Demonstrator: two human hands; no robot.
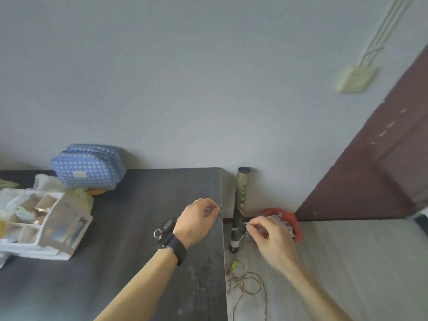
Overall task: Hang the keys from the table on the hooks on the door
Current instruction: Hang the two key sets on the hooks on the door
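Observation:
My left hand (198, 220) hovers over the right edge of the dark table (129, 262), its fingers pinched on a small metal key (218, 207) whose tip sticks out to the right. My right hand (269, 235) is past the table edge, above the floor, pinched on another small metal key (246, 224) with a bit hanging below the fingers. A black car key fob with a silver ring (163, 229) lies on the table just left of my left wrist. The brown door (375, 172) stands at the right; no hooks show on it.
A blue dotted pouch (86, 166) and a white compartment box (41, 224) sit at the table's left. A dark tube (240, 205) leans in the corner beside a red object (294, 220). Thin wire (245, 281) lies coiled on the floor.

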